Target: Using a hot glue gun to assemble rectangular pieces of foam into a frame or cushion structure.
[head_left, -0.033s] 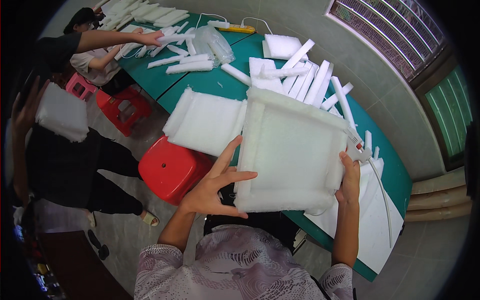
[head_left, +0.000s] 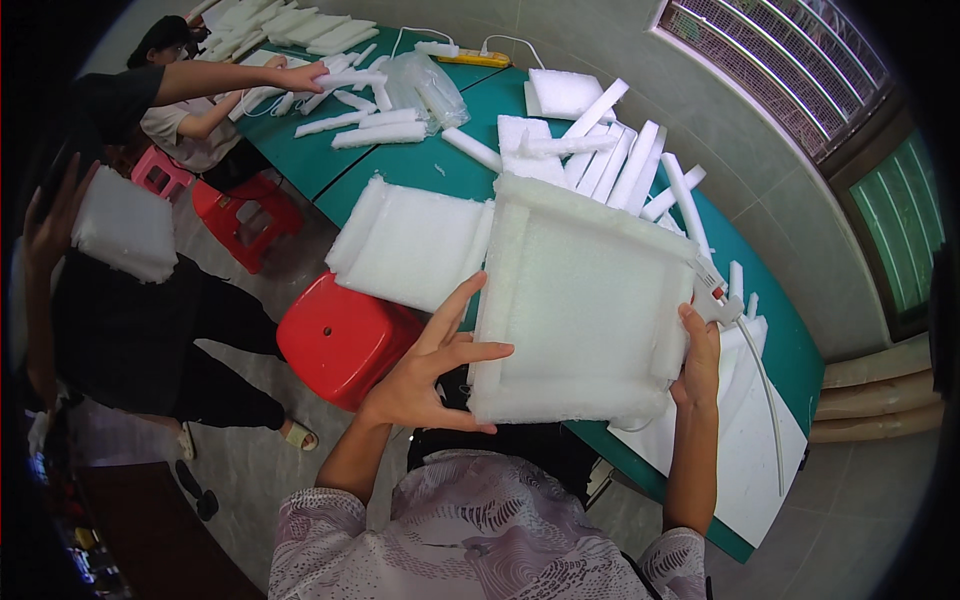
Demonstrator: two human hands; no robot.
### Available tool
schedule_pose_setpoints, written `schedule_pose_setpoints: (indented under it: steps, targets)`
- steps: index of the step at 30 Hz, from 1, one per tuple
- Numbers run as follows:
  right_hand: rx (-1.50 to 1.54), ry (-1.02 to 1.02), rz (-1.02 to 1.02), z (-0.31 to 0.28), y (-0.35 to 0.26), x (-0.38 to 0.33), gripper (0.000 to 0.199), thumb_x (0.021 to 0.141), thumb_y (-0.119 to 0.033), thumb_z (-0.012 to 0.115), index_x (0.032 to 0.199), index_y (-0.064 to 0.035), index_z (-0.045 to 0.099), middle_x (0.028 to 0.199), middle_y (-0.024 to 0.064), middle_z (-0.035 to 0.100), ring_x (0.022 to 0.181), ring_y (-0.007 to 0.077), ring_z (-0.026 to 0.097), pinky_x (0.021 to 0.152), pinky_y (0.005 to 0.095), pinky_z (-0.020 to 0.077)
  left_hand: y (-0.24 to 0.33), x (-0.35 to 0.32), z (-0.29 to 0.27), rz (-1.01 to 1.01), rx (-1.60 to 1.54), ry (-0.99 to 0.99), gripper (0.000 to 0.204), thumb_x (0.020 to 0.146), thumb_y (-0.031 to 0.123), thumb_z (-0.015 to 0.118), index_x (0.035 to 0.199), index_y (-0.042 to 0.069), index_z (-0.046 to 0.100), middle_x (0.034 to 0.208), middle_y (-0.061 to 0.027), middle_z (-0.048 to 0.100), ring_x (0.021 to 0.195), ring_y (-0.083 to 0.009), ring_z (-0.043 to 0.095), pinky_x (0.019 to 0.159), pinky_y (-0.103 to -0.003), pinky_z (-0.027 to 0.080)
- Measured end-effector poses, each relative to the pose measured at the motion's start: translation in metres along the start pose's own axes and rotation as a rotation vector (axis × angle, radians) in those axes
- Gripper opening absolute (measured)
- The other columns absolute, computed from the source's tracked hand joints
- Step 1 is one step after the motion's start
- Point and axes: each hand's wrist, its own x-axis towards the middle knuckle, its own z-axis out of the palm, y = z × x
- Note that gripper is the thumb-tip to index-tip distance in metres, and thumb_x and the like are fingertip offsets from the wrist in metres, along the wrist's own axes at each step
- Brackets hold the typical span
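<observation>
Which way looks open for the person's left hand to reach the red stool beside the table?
Probably none yet: the left hand is pressed against the white foam tray. The red stool sits just below it, nothing between, so letting go would free it.

Green table (head_left: 420, 165) as landmark. White foam strips (head_left: 625, 160) scattered across its middle; flat foam stack (head_left: 405, 245) at near edge. Clear plastic bag (head_left: 430, 90) and yellow power strip (head_left: 480, 57) toward far end. Red stool (head_left: 340, 335) on floor beside table; pink stool (head_left: 160, 175) farther off.
</observation>
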Motion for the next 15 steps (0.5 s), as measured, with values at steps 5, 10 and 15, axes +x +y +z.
schedule_pose_setpoints:
  steps: [5,10,15]
  targets:
    - [-0.023,0.022,-0.016,-0.0017,0.0011,-0.0025,0.058,0.084,-0.03,0.062,0.127,0.0025,0.038,0.113,0.0173,0.056,0.099,0.0223,0.061,0.083,0.0342,0.0535,-0.0038,0.0005,0.0009,0.02,-0.041,0.064,0.066,0.053,0.012,0.088,0.115,0.008,0.065,0.148,-0.0208,0.015,0.14,-0.041,0.017,0.099,-0.048,0.044]
    - [-0.032,0.0,-0.015,-0.0021,0.0012,-0.0033,0.061,0.083,-0.03,0.063,0.127,0.0028,0.037,0.114,0.0179,0.055,0.102,0.0235,0.06,0.084,0.0355,0.0531,0.0016,0.0012,0.0017,-0.016,0.004,0.056,0.061,0.055,0.009,0.085,0.113,0.007,0.067,0.147,-0.0201,0.019,0.139,-0.041,0.019,0.099,-0.049,0.045]
    - [-0.051,0.037,-0.007,0.0014,0.0011,-0.0032,0.064,0.081,-0.031,0.065,0.128,0.0029,0.036,0.114,0.0185,0.054,0.102,0.0245,0.059,0.085,0.0356,0.053,-0.0009,0.001,0.0001,-0.027,0.002,0.045,0.061,0.056,0.007,0.084,0.114,0.007,0.066,0.147,-0.0203,0.019,0.139,-0.041,0.02,0.099,-0.048,0.045]
